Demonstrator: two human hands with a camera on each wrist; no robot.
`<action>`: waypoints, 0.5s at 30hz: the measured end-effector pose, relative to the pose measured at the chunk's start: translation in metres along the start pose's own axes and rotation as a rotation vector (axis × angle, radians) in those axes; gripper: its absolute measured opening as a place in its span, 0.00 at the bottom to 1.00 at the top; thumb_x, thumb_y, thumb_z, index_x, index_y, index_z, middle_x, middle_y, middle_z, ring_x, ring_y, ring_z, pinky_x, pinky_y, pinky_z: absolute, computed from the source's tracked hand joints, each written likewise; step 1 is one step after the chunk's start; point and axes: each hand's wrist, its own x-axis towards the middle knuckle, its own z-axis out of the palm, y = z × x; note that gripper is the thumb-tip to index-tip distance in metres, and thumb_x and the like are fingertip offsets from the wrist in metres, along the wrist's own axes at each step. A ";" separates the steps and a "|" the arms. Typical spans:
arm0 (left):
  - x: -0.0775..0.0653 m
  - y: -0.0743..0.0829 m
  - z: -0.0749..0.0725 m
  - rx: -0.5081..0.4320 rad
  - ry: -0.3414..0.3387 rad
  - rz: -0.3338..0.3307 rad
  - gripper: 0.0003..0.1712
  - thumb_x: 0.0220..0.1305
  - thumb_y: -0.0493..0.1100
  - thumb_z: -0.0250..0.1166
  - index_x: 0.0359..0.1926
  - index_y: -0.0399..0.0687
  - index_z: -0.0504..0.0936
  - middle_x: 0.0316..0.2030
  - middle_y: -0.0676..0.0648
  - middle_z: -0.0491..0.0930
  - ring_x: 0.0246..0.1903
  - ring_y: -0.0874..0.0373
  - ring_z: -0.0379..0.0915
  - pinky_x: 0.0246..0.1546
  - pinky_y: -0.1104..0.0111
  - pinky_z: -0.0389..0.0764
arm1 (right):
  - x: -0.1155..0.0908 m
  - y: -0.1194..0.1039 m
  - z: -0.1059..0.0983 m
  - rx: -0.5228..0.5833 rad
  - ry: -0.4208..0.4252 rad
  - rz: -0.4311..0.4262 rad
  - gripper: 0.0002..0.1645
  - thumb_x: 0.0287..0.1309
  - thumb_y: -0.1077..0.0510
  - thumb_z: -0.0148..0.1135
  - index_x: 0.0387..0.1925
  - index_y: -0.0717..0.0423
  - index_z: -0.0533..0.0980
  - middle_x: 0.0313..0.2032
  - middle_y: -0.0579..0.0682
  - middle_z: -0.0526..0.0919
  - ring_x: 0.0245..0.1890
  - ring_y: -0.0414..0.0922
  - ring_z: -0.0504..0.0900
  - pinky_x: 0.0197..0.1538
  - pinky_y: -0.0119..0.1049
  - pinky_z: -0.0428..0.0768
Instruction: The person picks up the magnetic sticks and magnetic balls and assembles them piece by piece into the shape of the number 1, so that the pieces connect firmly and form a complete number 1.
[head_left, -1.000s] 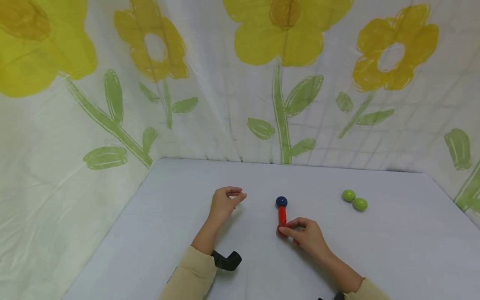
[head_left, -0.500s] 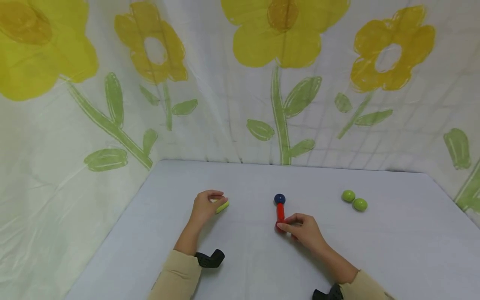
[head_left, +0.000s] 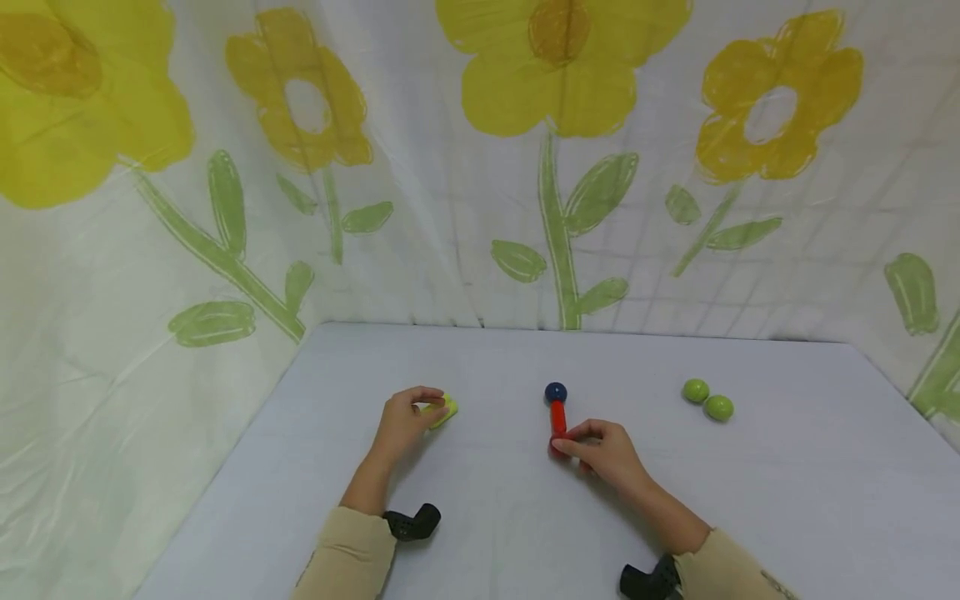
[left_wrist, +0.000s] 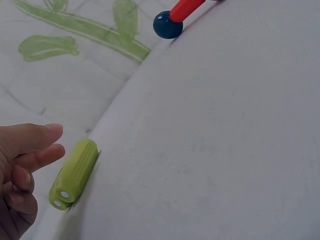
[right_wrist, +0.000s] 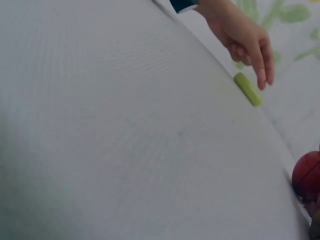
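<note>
My left hand (head_left: 403, 423) hovers over yellow-green rods (left_wrist: 79, 170) on the table. In the left wrist view, two white-dotted ends show side by side, and a gap separates thumb and fingers from the rods. With thumb and fingers, my right hand (head_left: 613, 458) pinches a red ball (head_left: 556, 448), partly covered by the fingertips. A red rod (head_left: 558, 418) runs away from that ball to a dark blue ball (head_left: 556, 392), the three forming one line on the table. The right wrist view catches the red ball only at its edge.
Two light green balls (head_left: 696, 390) lie close together at the table's right side. A white cloth with painted flowers (head_left: 558, 208) hangs behind the white table (head_left: 495, 517). Black wrist devices (head_left: 414, 523) stick out at both sleeves.
My left hand has moved left and slightly nearer, uncovering the yellow-green rods. My right hand keeps its pinch on the red ball, which appears slightly farther left and up in the head view.
</note>
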 end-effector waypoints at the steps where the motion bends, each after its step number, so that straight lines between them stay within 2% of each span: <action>1: 0.000 0.000 0.001 0.002 0.003 0.003 0.14 0.53 0.40 0.69 0.42 0.43 0.83 0.38 0.44 0.84 0.16 0.63 0.59 0.18 0.74 0.63 | 0.001 0.000 0.000 0.003 -0.002 -0.001 0.19 0.47 0.51 0.71 0.37 0.59 0.79 0.23 0.47 0.78 0.14 0.41 0.70 0.21 0.31 0.68; 10: -0.004 -0.001 0.003 0.051 0.058 -0.009 0.13 0.53 0.41 0.70 0.42 0.45 0.83 0.38 0.47 0.84 0.18 0.62 0.61 0.24 0.74 0.65 | 0.010 0.001 0.000 -0.001 0.007 -0.020 0.22 0.46 0.49 0.71 0.38 0.60 0.79 0.21 0.47 0.77 0.14 0.41 0.70 0.21 0.32 0.68; 15: -0.003 -0.001 0.002 0.067 0.054 -0.002 0.13 0.52 0.40 0.70 0.41 0.46 0.83 0.37 0.47 0.84 0.20 0.61 0.62 0.22 0.74 0.64 | 0.015 0.000 0.000 0.004 0.006 -0.022 0.21 0.46 0.50 0.72 0.37 0.60 0.79 0.23 0.47 0.77 0.15 0.41 0.70 0.22 0.31 0.69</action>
